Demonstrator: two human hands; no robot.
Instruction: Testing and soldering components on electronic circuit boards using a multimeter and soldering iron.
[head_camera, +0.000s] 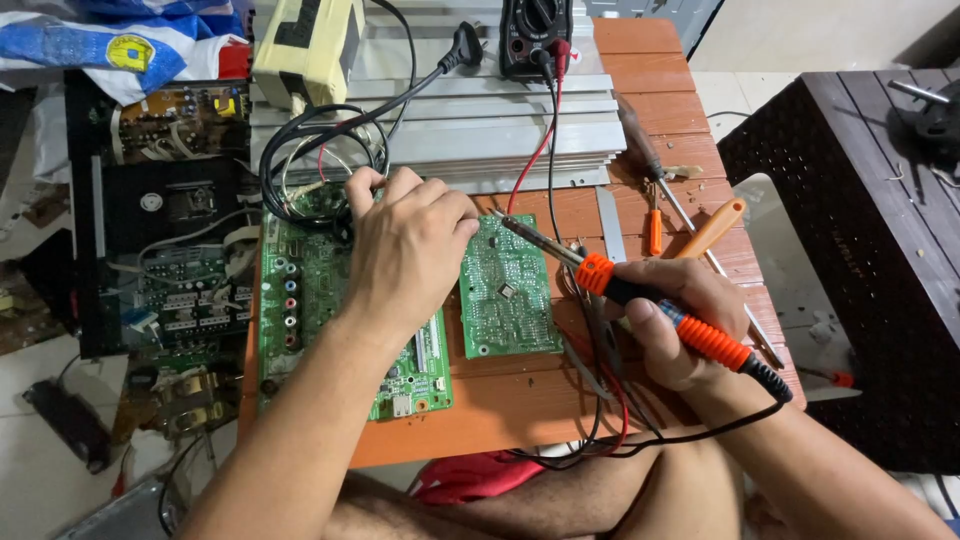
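My left hand rests fingers-down on a large green circuit board, near its upper right corner. My right hand grips an orange-and-black soldering iron. Its metal tip points left, just above the top edge of a smaller green circuit board that lies on the orange wooden table between my hands. The iron's black cord trails off below my right wrist.
A ribbed aluminium heat sink lies behind the boards. A multimeter with red and black leads sits at the back. Screwdrivers lie to the right. An opened black electronics chassis stands left; a dark stool stands right.
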